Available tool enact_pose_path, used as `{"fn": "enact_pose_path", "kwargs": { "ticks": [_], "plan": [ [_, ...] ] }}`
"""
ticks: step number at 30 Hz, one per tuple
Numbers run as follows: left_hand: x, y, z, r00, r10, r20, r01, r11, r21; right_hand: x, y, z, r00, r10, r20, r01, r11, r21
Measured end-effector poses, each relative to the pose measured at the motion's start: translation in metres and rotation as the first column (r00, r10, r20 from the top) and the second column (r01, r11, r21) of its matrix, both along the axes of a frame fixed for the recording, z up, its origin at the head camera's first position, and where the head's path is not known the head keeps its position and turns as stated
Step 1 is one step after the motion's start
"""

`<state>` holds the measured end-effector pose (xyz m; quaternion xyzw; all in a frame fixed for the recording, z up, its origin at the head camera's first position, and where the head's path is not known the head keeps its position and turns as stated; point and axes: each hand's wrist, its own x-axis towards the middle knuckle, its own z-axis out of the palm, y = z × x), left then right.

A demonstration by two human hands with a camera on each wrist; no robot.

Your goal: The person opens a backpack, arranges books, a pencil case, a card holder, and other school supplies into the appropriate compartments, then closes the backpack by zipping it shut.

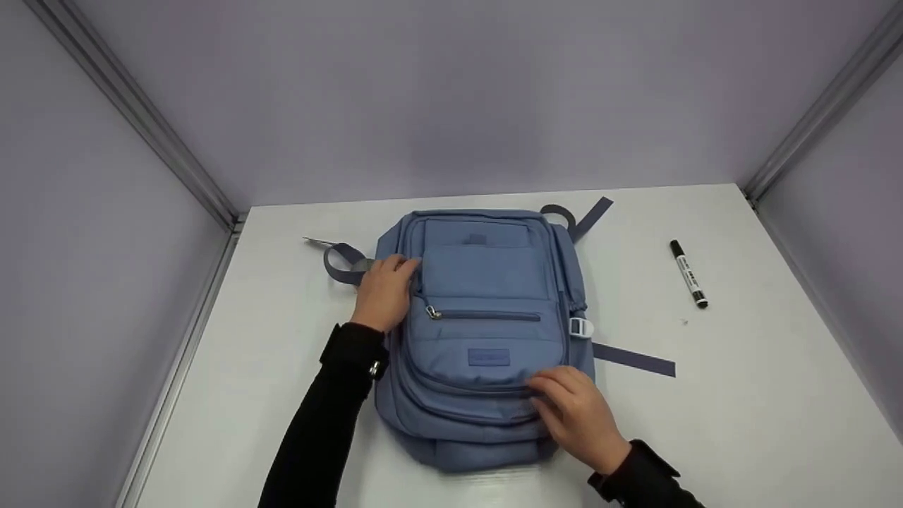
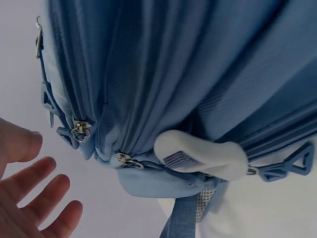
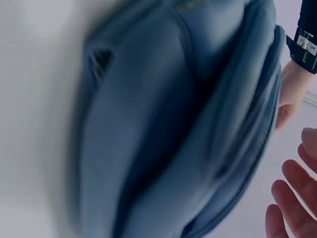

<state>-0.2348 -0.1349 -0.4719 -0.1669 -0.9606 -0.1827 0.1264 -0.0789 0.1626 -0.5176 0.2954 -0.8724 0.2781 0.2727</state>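
A blue backpack lies front side up on the white table. My left hand is at its upper left side; in the left wrist view the fingers are spread beside the fabric, holding nothing. Near that hand are zipper pulls and a white buckle. By the lower right of the front pocket is my right hand. Its fingers are loosely bent with nothing gripped in the right wrist view. Whether the right fingertips touch the fabric, I cannot tell.
A black and white marker lies on the table to the right. Dark straps stick out from the backpack's sides. Grey walls stand behind and at both sides of the table.
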Motion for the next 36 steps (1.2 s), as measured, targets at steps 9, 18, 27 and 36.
{"fn": "enact_pose_path", "kwargs": {
  "ticks": [9, 18, 27, 36],
  "plan": [
    [-0.009, -0.002, 0.000, 0.979, 0.031, 0.203, -0.016, 0.997, -0.071, -0.024, 0.000, 0.012, 0.999, -0.009, 0.035, 0.007, 0.997, 0.077],
    [-0.005, -0.011, -0.005, 0.994, 0.046, 0.096, -0.043, 0.999, -0.028, -0.035, -0.006, 0.007, 0.960, -0.020, 0.280, -0.046, 0.973, 0.226],
    [0.019, -0.034, -0.010, 0.989, 0.104, 0.106, -0.110, 0.993, 0.050, -0.036, -0.003, 0.005, 0.939, -0.025, 0.343, -0.074, 0.959, 0.273],
    [0.059, -0.033, -0.029, 0.991, 0.102, -0.082, -0.090, 0.987, 0.132, -0.037, -0.002, 0.003, 0.942, -0.039, 0.334, -0.056, 0.961, 0.272]
  ]
}}
